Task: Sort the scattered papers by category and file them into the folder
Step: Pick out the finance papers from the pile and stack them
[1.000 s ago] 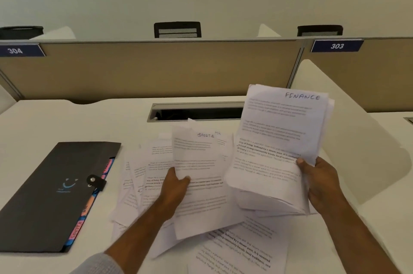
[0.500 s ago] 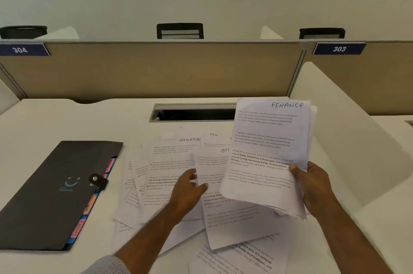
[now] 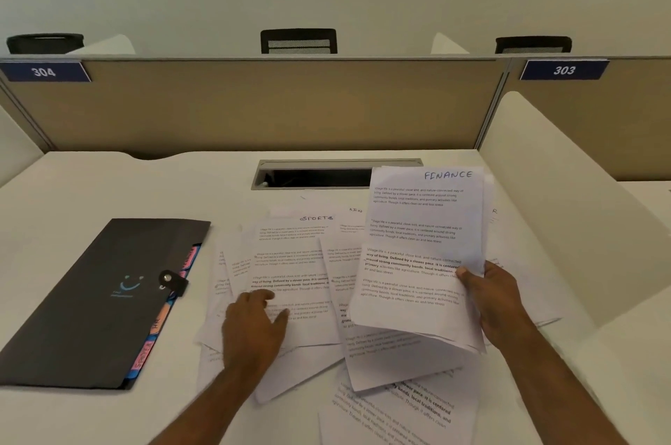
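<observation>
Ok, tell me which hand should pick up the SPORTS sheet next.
Left. The left hand already rests on the SPORTS sheet; the right hand grips the FINANCE stack.

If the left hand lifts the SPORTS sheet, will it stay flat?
Probably not: the SPORTS sheet is thin, single paper, so it likely droops. The FINANCE stack already bends in the right hand. It may slide over neighbouring sheets.

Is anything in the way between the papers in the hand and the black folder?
Yes. The folder is shut, its snap strap fastened over the edge, so the FINANCE stack gripped by the right hand cannot go in yet. The left hand and the loose papers also lie between them.
</observation>
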`<action>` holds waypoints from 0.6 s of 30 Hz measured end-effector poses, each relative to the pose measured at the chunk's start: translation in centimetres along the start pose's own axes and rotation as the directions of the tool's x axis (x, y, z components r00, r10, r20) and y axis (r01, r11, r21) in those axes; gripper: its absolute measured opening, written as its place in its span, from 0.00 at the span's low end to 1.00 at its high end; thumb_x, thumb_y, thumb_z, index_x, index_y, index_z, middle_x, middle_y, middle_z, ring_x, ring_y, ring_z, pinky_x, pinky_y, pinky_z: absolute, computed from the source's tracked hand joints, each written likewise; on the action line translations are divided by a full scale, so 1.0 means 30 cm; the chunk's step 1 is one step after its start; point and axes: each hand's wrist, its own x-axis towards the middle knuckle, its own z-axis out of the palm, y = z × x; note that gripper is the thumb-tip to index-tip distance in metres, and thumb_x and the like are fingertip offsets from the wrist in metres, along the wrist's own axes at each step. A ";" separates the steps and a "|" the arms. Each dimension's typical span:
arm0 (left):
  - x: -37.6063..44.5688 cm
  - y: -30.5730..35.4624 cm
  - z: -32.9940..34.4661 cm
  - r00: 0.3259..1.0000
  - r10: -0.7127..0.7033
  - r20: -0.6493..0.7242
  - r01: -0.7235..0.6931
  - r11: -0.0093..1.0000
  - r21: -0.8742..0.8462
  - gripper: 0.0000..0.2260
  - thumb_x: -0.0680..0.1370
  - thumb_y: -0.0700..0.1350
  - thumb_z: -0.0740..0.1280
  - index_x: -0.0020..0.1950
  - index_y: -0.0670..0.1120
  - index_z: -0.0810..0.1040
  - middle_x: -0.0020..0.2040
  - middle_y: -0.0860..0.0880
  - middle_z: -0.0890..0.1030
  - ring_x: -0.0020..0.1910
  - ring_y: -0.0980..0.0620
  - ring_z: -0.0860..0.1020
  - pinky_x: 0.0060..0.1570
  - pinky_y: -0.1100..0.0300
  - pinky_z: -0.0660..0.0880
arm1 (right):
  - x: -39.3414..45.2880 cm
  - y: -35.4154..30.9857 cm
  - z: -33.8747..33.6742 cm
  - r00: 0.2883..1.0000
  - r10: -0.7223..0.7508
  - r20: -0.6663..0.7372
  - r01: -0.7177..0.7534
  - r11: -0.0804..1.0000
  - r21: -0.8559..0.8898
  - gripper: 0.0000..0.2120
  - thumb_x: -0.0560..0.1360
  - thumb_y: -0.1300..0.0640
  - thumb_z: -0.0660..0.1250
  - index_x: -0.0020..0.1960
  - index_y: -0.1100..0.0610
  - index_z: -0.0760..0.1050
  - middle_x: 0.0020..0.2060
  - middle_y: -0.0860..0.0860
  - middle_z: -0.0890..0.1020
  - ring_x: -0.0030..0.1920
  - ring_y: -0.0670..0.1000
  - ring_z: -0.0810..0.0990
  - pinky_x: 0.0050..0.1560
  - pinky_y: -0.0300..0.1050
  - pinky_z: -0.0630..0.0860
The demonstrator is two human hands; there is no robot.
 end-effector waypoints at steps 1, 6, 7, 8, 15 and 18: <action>-0.027 0.017 0.006 0.998 0.061 -0.005 -0.061 0.998 -0.021 0.19 0.73 0.56 0.70 0.61 0.51 0.77 0.56 0.51 0.78 0.56 0.51 0.74 0.56 0.56 0.73 | -0.003 0.001 0.004 1.000 0.005 -0.002 -0.005 1.000 0.001 0.11 0.76 0.63 0.68 0.58 0.60 0.76 0.52 0.57 0.82 0.50 0.60 0.81 0.59 0.59 0.77; -0.030 0.069 0.024 0.996 0.067 -0.053 -0.067 0.998 0.007 0.23 0.73 0.58 0.71 0.65 0.49 0.75 0.63 0.49 0.76 0.63 0.47 0.73 0.62 0.51 0.70 | -0.017 -0.004 0.004 1.000 0.008 0.006 -0.008 1.000 -0.015 0.09 0.76 0.63 0.68 0.57 0.59 0.76 0.51 0.57 0.82 0.52 0.61 0.81 0.58 0.59 0.78; -0.005 0.061 0.017 0.999 0.003 -0.041 -0.002 1.000 0.025 0.26 0.73 0.58 0.71 0.66 0.48 0.73 0.64 0.46 0.75 0.63 0.45 0.72 0.62 0.49 0.70 | -0.022 -0.006 0.000 1.000 0.003 0.007 -0.003 1.000 -0.019 0.09 0.76 0.63 0.68 0.56 0.59 0.76 0.50 0.56 0.82 0.50 0.61 0.81 0.57 0.58 0.78; 0.019 0.050 0.006 0.998 -0.059 -0.019 0.060 0.997 0.057 0.29 0.72 0.59 0.71 0.68 0.46 0.72 0.65 0.44 0.74 0.63 0.43 0.72 0.62 0.48 0.71 | -0.026 -0.008 -0.005 1.000 -0.002 0.011 0.003 1.000 -0.022 0.09 0.77 0.63 0.68 0.56 0.58 0.76 0.49 0.55 0.82 0.49 0.59 0.81 0.54 0.56 0.79; 0.101 -0.021 -0.023 0.940 -0.259 0.222 0.261 0.965 0.018 0.36 0.65 0.59 0.77 0.64 0.42 0.67 0.61 0.42 0.75 0.56 0.43 0.77 0.48 0.53 0.77 | -0.029 0.001 -0.025 1.000 -0.005 0.005 0.005 1.000 -0.025 0.11 0.76 0.63 0.68 0.59 0.59 0.76 0.50 0.56 0.83 0.50 0.61 0.82 0.53 0.56 0.79; 0.106 -0.023 -0.033 0.926 -0.281 0.253 0.301 0.952 -0.046 0.31 0.68 0.54 0.77 0.64 0.44 0.69 0.61 0.43 0.77 0.52 0.45 0.77 0.34 0.62 0.74 | -0.028 0.008 -0.016 1.000 0.008 0.002 -0.008 1.000 -0.023 0.12 0.76 0.62 0.69 0.59 0.60 0.77 0.52 0.57 0.83 0.51 0.62 0.82 0.56 0.60 0.79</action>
